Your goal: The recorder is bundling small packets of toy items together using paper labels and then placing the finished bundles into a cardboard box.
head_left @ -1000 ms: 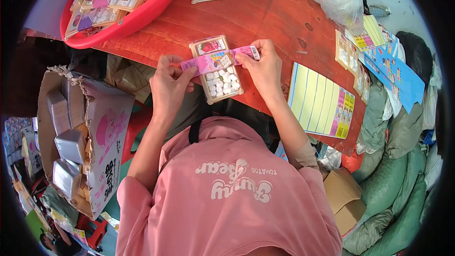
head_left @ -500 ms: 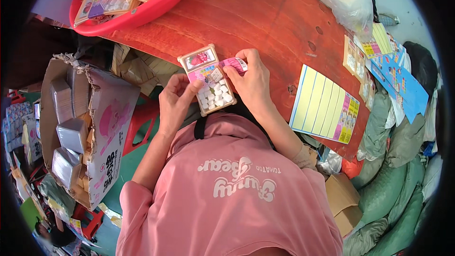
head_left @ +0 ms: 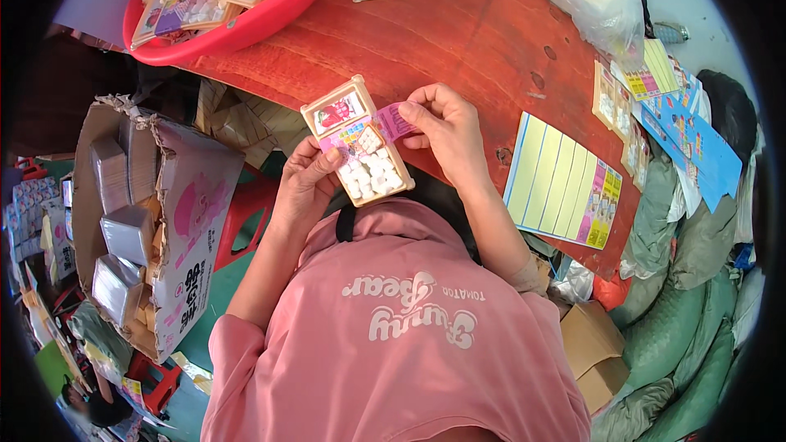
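Note:
My left hand (head_left: 304,178) grips a shallow cream-framed box (head_left: 377,173) by its left edge, thumb on top. Small white candy-like pieces fill the lower part of the box, and a red fruit picture shows in its upper window. A pink and purple sticker label (head_left: 393,123) lies across the box's middle and sticks out past the right edge. That loose end is pinched between the thumb and fingers of my right hand (head_left: 449,133). The box is held over the table's near edge, just in front of my shirt.
On the red wooden table (head_left: 458,41) lie a yellow label sheet (head_left: 560,180) and several filled boxes (head_left: 614,106). A red basin (head_left: 237,42) holds more boxes at the far left. An open carton (head_left: 192,221) of clear plastic trays stands at left. Bags crowd the right side.
The label's free end was curled up and now stretches out flatter to the right. The box has shifted and turned slightly, its top moving left. My right hand has moved a little right.

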`<state>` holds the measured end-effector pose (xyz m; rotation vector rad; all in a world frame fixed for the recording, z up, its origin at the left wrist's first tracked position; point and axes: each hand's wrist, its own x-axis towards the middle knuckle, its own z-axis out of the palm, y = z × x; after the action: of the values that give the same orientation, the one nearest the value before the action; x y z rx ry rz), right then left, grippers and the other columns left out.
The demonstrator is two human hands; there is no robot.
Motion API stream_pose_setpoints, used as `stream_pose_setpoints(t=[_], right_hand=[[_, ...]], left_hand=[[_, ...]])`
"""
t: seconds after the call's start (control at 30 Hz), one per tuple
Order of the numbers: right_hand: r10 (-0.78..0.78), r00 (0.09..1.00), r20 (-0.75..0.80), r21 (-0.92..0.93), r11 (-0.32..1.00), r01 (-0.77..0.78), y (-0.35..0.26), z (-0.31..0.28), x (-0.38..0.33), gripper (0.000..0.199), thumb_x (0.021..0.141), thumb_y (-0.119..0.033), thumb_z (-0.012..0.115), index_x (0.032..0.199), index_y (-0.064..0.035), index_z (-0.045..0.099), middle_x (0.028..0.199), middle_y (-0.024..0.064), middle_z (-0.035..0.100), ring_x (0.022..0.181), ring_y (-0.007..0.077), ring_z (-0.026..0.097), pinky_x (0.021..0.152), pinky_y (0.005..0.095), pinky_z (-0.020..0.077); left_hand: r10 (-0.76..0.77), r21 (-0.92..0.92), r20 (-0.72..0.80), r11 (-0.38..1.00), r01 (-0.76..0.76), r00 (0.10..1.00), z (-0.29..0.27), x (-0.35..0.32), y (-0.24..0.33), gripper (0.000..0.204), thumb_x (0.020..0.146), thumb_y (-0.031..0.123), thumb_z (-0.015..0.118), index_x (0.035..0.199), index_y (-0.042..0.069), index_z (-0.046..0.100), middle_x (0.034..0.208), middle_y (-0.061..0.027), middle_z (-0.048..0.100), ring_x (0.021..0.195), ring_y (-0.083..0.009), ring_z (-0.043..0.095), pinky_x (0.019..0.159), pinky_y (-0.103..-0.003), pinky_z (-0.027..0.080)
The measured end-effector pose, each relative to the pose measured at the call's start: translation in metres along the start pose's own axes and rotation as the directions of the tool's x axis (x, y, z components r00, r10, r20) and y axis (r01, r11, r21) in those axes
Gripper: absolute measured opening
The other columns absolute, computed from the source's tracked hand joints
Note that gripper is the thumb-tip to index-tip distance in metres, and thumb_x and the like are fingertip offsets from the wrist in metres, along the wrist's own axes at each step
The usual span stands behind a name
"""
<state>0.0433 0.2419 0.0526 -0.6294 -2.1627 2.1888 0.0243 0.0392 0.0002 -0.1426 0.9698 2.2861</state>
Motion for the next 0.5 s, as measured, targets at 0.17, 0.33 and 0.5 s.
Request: stream_pose_setpoints(t=[0.17, 0.33, 0.5], right_hand=[[0.075, 0.988, 0.137, 0.018, 0.997, -0.078, -0.011, 0.001, 0.008, 0.014, 0.084, -0.017, 0.064, 0.090, -0.0040, 0.063, 0.083, -0.0014, 0.062, 0.079, 0.0066, 0.057, 0.058, 0.0206, 0.0476], [0.133, 0.937, 0.324, 0.078, 0.983, -0.167, -0.020, 0.023, 0.007, 0.017, 0.080, -0.022, 0.069, 0.087, -0.0065, 0.066, 0.074, -0.0016, 0.060, 0.062, 0.0054, 0.052, 0.051, 0.0182, 0.0384], [0.097, 0.940, 0.327, -0.011, 0.995, -0.099, -0.035, 0.048, 0.004, 0.021, 0.077, -0.020, 0.071, 0.084, -0.0011, 0.065, 0.070, -0.0006, 0.060, 0.059, 0.0057, 0.051, 0.047, 0.0196, 0.0376]], left_hand=[[-0.067, -0.224, 0.107, 0.970, 0.089, 0.992, 0.009, 0.000, 0.006, 0.045, 0.081, 0.016, 0.067, 0.120, 0.002, 0.048, 0.112, -0.0097, 0.060, 0.103, -0.0218, 0.059, 0.094, -0.038, 0.046], [-0.118, -0.675, 0.294, 0.677, 0.293, 0.949, 0.000, 0.001, -0.006, 0.019, 0.086, 0.018, 0.061, 0.099, 0.005, 0.055, 0.084, -0.0037, 0.055, 0.074, -0.0160, 0.052, 0.064, -0.027, 0.048], [-0.093, -0.810, 0.348, 0.471, 0.349, 0.933, -0.006, 0.005, -0.009, 0.026, 0.089, 0.025, 0.057, 0.099, 0.001, 0.055, 0.079, -0.0043, 0.052, 0.072, -0.0143, 0.050, 0.057, -0.023, 0.046]])
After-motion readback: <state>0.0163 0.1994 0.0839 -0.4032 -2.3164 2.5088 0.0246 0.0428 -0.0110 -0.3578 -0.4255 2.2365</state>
